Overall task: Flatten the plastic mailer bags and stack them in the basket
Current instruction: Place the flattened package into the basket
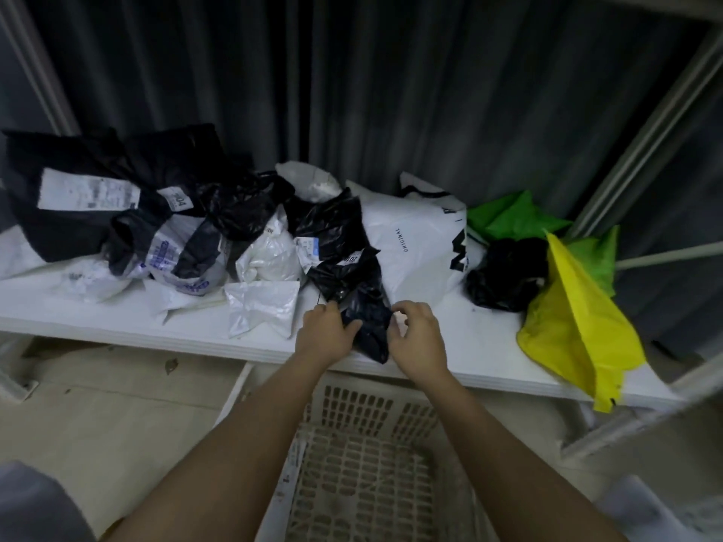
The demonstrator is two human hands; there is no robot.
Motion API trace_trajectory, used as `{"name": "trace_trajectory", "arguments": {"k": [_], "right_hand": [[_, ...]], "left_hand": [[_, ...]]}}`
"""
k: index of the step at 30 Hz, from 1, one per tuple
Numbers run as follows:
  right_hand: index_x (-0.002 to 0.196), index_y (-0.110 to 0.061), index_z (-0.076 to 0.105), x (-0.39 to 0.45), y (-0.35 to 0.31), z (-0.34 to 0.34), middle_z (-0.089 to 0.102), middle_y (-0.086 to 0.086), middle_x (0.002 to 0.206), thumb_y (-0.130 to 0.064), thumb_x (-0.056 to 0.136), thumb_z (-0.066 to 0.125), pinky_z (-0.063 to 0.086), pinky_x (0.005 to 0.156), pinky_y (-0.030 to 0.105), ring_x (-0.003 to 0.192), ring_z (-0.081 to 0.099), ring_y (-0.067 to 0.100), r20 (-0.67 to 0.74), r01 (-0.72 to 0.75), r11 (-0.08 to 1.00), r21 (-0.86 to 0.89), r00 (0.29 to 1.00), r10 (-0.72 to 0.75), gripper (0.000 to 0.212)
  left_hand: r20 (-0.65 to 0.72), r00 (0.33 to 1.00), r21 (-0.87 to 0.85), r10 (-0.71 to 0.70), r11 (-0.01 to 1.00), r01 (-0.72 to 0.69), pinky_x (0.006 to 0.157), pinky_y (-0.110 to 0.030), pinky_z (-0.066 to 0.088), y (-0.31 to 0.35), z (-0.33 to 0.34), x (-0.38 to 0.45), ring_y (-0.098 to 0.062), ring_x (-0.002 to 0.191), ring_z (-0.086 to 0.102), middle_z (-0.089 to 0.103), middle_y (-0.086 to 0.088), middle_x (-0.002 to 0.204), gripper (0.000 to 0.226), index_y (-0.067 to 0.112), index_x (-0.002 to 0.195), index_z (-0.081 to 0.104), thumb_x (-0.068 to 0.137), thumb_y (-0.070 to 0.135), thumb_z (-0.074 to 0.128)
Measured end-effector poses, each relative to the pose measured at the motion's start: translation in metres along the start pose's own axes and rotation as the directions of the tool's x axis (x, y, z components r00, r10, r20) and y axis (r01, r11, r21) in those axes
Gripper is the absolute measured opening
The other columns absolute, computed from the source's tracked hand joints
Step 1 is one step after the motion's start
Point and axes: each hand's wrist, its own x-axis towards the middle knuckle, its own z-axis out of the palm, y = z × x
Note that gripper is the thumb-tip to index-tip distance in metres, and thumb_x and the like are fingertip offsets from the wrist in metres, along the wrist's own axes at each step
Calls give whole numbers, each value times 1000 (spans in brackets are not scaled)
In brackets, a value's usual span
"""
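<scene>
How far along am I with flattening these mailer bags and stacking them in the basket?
Barely started. The white perforated plastic basket below the shelf shows no stacked bags. In hand: your left hand and right hand both grip a crumpled black plastic mailer bag at the front edge of the white shelf. Left: the pile of black and white bags, the large white printed bag, and the green and yellow bags.
</scene>
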Motion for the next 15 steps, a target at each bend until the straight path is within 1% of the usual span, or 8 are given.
{"name": "trace_trajectory", "arguments": {"k": [2,4,6,7,8,10,12,15], "right_hand": [[137,-17,42,11,6,-7,39,8,138,-11,91,54,39,83,26,115,49,28,122,-16,999,-37,992,20,49],[146,-17,30,22,9,-6,34,10,144,-8,88,56,37,96,29,127,42,29,264,-11,1000,-27,964,17,64],[147,-26,26,27,9,-2,37,8,143,-20,83,61,38,104,36,128,43,27,363,-10,999,38,932,-5,73],[146,-30,27,32,9,1,40,4,141,-27,80,62,40,104,38,126,45,23,367,-24,994,102,930,-15,75],[145,-29,28,35,8,1,41,1,139,-27,81,62,40,104,34,123,46,17,359,-46,987,152,933,-11,73],[146,-20,29,36,2,-6,37,0,135,-10,88,57,39,99,25,116,44,14,335,-93,975,204,942,20,65],[146,-18,31,37,4,-11,35,6,141,-3,91,50,44,94,30,114,49,19,248,-140,967,214,965,85,59],[132,-16,49,35,-3,-21,47,10,133,-1,91,46,45,65,22,81,56,15,155,-204,919,338,975,160,43]], "left_hand": [[42,999,-46,-34,998,36,91,-46,47,6,3,9,-36,114,51,57,-15,121,58,11,129,45,87,50,57],[55,998,-79,-44,996,48,89,-46,49,10,3,16,-35,107,56,61,-14,116,46,11,121,50,86,40,60],[64,997,-101,-31,994,37,84,-41,49,16,1,16,-34,100,58,62,-17,108,29,6,110,52,89,25,56],[64,998,-116,-24,993,31,81,-37,48,20,-2,17,-34,97,59,63,-18,104,22,4,105,53,91,20,53],[58,998,-134,-18,991,26,75,-34,45,24,-6,18,-34,95,59,62,-17,99,15,4,99,53,92,17,51],[43,999,-216,-23,976,31,68,-31,37,33,-16,17,-30,87,56,59,-11,87,11,11,86,48,94,17,46],[20,999,-302,-40,952,44,64,-30,30,41,-28,11,-20,75,52,53,-2,74,20,15,76,43,95,21,44],[23,999,-377,-26,926,32,60,-30,25,50,-43,-2,-12,63,43,47,1,67,23,14,76,41,96,24,43]]}}
